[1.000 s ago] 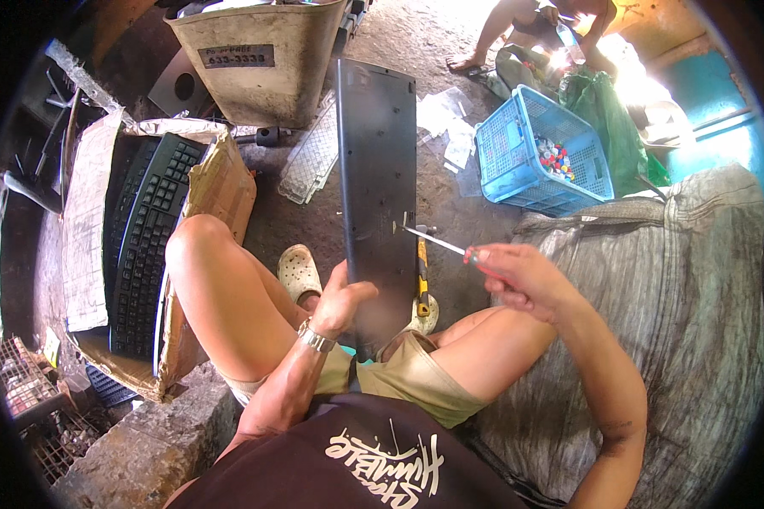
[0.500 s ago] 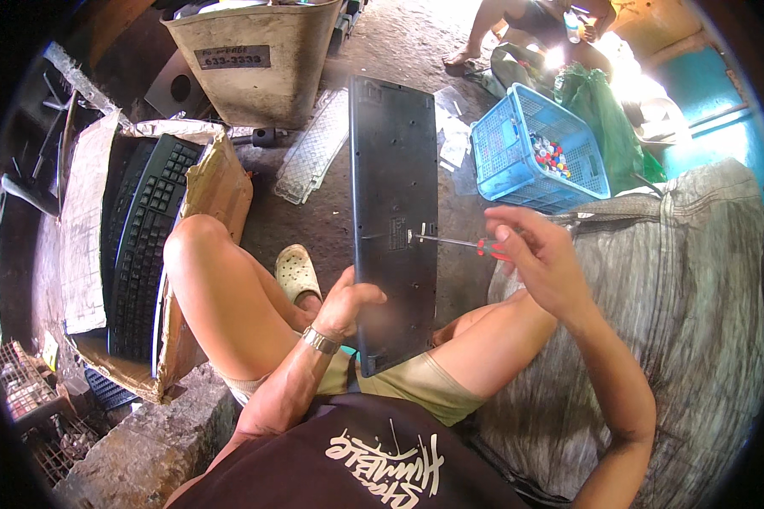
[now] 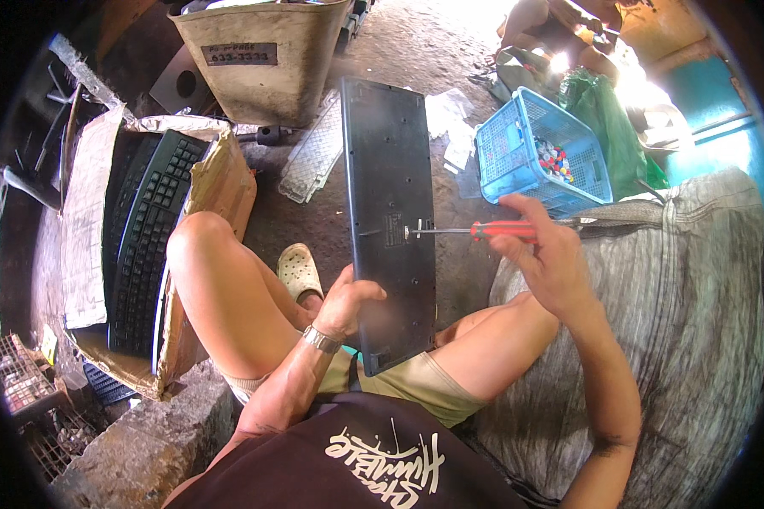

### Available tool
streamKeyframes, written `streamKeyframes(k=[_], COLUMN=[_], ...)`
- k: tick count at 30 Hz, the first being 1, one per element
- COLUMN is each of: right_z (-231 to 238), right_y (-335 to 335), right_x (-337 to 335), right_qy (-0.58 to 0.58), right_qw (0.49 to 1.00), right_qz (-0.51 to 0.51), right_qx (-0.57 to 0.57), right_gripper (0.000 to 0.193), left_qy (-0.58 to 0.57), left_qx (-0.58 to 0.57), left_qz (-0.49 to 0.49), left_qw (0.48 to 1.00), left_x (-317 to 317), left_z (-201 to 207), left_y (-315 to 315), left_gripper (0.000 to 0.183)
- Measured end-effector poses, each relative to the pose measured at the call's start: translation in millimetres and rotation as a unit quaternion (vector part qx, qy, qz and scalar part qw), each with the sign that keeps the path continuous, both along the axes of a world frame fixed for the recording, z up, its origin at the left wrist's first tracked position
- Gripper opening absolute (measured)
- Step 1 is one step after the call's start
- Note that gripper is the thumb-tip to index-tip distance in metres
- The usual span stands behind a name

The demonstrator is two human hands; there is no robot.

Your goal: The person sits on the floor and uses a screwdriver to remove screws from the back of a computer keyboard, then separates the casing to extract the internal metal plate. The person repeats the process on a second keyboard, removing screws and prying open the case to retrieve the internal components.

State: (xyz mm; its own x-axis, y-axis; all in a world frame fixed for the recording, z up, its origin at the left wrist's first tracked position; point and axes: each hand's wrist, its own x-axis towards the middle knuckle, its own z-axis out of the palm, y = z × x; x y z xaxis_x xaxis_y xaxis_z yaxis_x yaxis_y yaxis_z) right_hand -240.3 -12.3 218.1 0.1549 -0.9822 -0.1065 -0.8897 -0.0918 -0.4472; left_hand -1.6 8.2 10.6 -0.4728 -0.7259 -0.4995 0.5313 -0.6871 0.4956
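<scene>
A black keyboard (image 3: 389, 170) stands upright between my knees, its underside with screw holes and a small label facing me. My left hand (image 3: 345, 307) is closed round its lower left edge, thumb lying on the underside. In my right hand (image 3: 553, 270), a screwdriver with a red handle (image 3: 502, 230) is held by the fingers. Its shaft points left and the tip reaches the keyboard near the label. Whether the tip sits in a screw is too small to tell.
On the left, a torn cardboard box (image 3: 215, 204) holds several black keyboards (image 3: 151, 246). A large dirty bin (image 3: 272, 81), clear plastic sheets (image 3: 316, 157) and a blue crate (image 3: 502, 161) with small colourful pieces lie ahead. A big woven sack (image 3: 654, 339) fills the right. Another person sits at the far right.
My right hand has closed more round the screwdriver, whose handle now shows more fully and lies more level. The keyboard has tilted slightly. The far person has shifted.
</scene>
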Motion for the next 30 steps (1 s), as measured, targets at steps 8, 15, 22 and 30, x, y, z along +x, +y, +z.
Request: streamKeyframes(k=[8,15,22,30], right_z=[6.4,-4.9,-8.9,-15.3], right_y=[0.6,-0.9,-4.2,-6.2], right_x=[-3.9,-1.7,-2.1,-5.2], right_qy=[-0.009,-0.131,-0.019,-0.027], right_qw=[0.998,0.991,0.998,0.999], right_qz=[-0.004,-0.011,-0.009,-0.015], right_qx=[0.057,0.01,-0.055,0.033], right_gripper=[0.047,0.042,0.035,0.047], left_qy=[-0.021,-0.01,-0.009,-0.06], left_qx=[0.023,-0.007,-0.005,0.053], left_qz=[0.011,0.001,0.006,0.029], left_qw=[0.999,1.0,1.0,0.996], left_x=[-2.9,-3.8,-6.5,-2.7], left_z=[-3.4,-10.7,-16.6,-5.8], left_y=[1.0,0.5,0.8,4.6], left_gripper=[0.043,0.043,0.042,0.043])
